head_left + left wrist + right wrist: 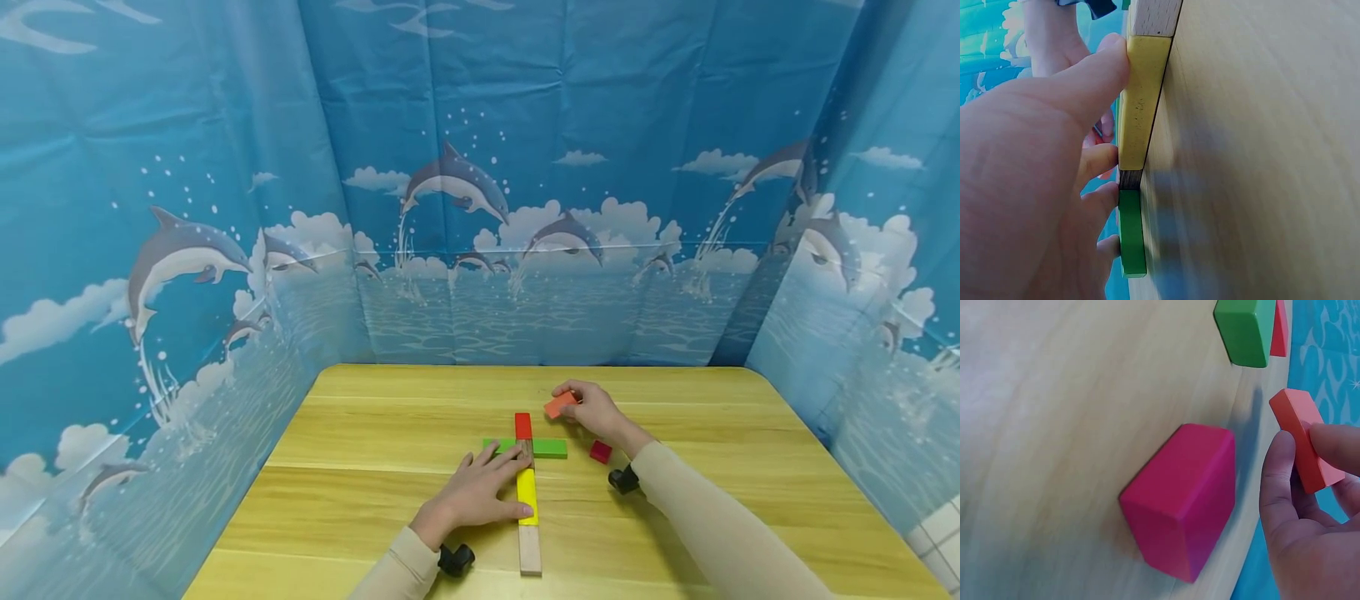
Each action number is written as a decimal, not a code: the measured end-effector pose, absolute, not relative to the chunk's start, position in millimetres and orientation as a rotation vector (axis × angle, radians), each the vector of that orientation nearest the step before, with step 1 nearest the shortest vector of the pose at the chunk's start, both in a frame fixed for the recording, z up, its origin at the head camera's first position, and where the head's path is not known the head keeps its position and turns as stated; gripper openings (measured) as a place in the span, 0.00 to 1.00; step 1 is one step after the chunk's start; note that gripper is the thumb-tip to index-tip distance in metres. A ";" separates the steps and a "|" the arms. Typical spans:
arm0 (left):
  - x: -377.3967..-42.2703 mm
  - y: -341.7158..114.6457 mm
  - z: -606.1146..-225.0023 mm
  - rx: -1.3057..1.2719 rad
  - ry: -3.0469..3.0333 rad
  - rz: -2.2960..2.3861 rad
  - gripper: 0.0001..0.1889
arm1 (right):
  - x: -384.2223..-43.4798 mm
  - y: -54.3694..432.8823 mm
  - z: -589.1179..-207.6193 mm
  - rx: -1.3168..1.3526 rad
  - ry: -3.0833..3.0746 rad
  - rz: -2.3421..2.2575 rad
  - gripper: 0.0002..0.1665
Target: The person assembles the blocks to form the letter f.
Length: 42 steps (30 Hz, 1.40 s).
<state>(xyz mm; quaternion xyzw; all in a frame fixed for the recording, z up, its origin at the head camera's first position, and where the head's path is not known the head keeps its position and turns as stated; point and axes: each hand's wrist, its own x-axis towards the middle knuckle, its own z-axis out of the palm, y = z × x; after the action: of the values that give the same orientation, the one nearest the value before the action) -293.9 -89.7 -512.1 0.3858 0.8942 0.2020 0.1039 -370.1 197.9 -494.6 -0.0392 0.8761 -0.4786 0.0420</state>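
Over one table (360,450), left hand (478,490), fingers extended, touches one yellow block (527,493); right hand (597,411) pinches one orange block (558,406) between fingers.

Orange block (559,405) partly hidden by right hand (597,414), pale block (1155,17) cut off at left wrist view's top

Orange block (1301,425), yellow block (1144,94), wood-grained table (360,450), blue dolphin-print curtain (495,75)

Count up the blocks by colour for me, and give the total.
Red block: 1
Magenta block: 1
Orange block: 1
Green blocks: 2
Dark brown block: 1
Yellow block: 1
Pale wood block: 1
Total visible: 8
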 end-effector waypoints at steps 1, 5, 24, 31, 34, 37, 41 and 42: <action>-294.0 -89.8 -512.1 1.137 2.636 0.598 0.42 | -371.9 196.7 -495.4 -0.102 2.686 -1.456 0.20; -294.5 -90.9 -513.8 1.136 2.632 0.606 0.42 | -377.4 190.2 -498.0 -0.025 2.672 -1.452 0.22; -297.1 -87.9 -515.2 1.140 2.631 0.606 0.42 | -397.4 175.0 -507.3 0.053 2.750 -1.400 0.26; -296.6 -87.8 -513.7 1.144 2.644 0.602 0.41 | -400.3 168.3 -511.7 -0.008 2.843 -1.332 0.25; -296.8 -87.9 -512.9 1.143 2.642 0.604 0.41 | -400.8 166.6 -511.2 -0.008 2.852 -1.335 0.24; -296.7 -88.1 -512.3 1.138 2.640 0.598 0.41 | -401.0 165.0 -509.9 -0.008 2.860 -1.329 0.24; -297.4 -87.9 -514.2 1.136 2.653 0.580 0.42 | -400.4 162.8 -507.6 -0.014 2.863 -1.320 0.24; -297.8 -87.8 -514.9 1.135 2.657 0.572 0.42 | -400.2 162.2 -506.9 -0.013 2.864 -1.318 0.24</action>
<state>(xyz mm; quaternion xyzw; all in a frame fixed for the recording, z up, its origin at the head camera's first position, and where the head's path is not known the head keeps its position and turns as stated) -297.8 -87.8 -514.9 0.3834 0.8978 0.1933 0.0982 -400.2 162.2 -506.9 -0.0040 0.9084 -0.4180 -0.0053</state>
